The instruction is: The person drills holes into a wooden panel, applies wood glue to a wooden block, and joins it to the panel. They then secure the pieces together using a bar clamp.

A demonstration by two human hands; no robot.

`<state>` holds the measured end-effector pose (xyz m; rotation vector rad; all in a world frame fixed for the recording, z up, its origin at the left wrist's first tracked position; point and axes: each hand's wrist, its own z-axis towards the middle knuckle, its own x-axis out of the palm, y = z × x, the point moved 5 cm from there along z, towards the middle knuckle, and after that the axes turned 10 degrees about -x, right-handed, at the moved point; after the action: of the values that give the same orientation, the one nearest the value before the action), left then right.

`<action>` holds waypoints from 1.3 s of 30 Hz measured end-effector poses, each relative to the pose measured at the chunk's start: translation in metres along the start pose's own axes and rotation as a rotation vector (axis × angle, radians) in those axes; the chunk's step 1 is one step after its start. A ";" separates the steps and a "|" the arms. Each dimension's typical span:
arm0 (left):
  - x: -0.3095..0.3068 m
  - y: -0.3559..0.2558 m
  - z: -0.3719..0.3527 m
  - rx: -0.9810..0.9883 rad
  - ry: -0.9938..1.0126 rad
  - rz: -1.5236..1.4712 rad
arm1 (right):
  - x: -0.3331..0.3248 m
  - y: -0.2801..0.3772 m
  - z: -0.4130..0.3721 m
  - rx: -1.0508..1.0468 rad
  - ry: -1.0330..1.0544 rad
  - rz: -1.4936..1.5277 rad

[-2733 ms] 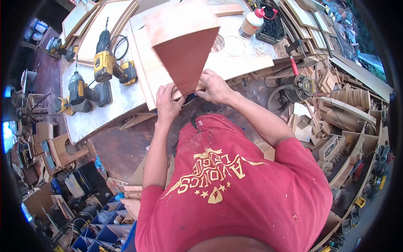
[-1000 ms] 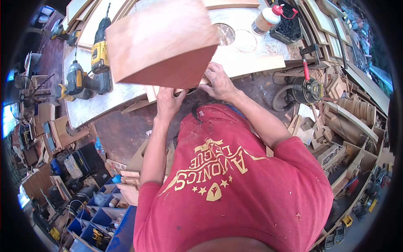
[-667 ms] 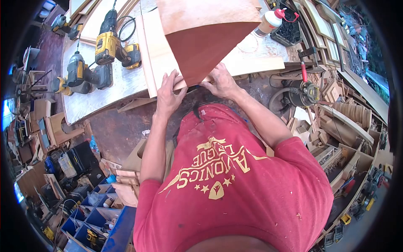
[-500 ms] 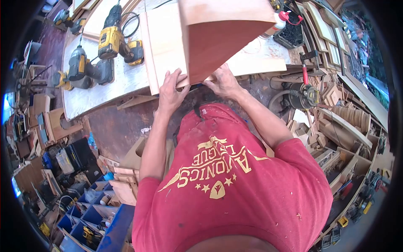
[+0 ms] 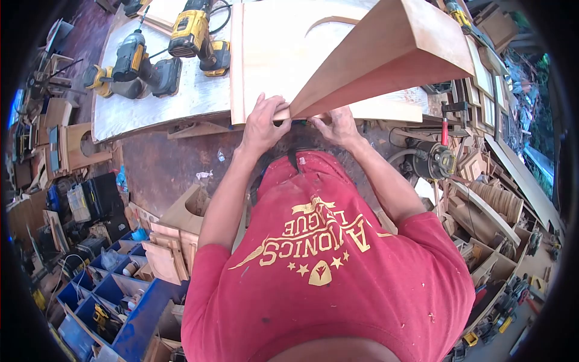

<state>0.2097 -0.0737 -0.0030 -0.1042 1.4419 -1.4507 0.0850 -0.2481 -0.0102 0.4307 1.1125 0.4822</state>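
A tall wooden panel piece (image 5: 386, 66) with an angled face rises from the front edge of the workbench (image 5: 199, 99) and leans to the right. My left hand (image 5: 263, 125) pinches its near lower corner from the left, thumb and fingers closed on the wood. On the other side, my right hand (image 5: 339, 125) grips the bottom edge, thumb in front, its fingertips partly hidden. Left of the piece, a pale board (image 5: 265, 54) lies on the bench near my left hand.
Yellow-and-black drills (image 5: 190, 33) and an impact driver (image 5: 129, 55) lie on the bench at left. A red-handled clamp (image 5: 445, 130) and a power tool (image 5: 428, 158) are at right. A blue divided bin (image 5: 136, 323) and wood offcuts (image 5: 166, 259) sit lower left.
The view has shifted. The wooden piece now tilts further to the right, uncovering more of the bench and a curved strip behind it. Both hands keep their hold near its lower corner.
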 end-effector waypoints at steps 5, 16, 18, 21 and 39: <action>0.002 0.000 0.000 -0.004 0.018 0.023 | -0.002 0.001 -0.003 -0.031 -0.016 -0.037; 0.000 -0.010 0.002 -0.052 0.021 0.016 | -0.012 0.010 0.003 -0.062 0.007 -0.088; 0.000 -0.009 0.003 -0.060 0.028 0.007 | -0.014 0.020 0.006 -0.052 0.002 -0.067; -0.001 -0.014 0.004 -0.046 0.051 0.012 | -0.009 0.033 0.004 -0.042 -0.158 -0.110; 0.000 -0.012 0.004 -0.104 0.064 0.080 | -0.019 0.031 -0.010 0.164 -0.268 -0.081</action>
<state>0.2059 -0.0794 0.0073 -0.0646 1.5561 -1.3246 0.0645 -0.2325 0.0171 0.5736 0.9086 0.2536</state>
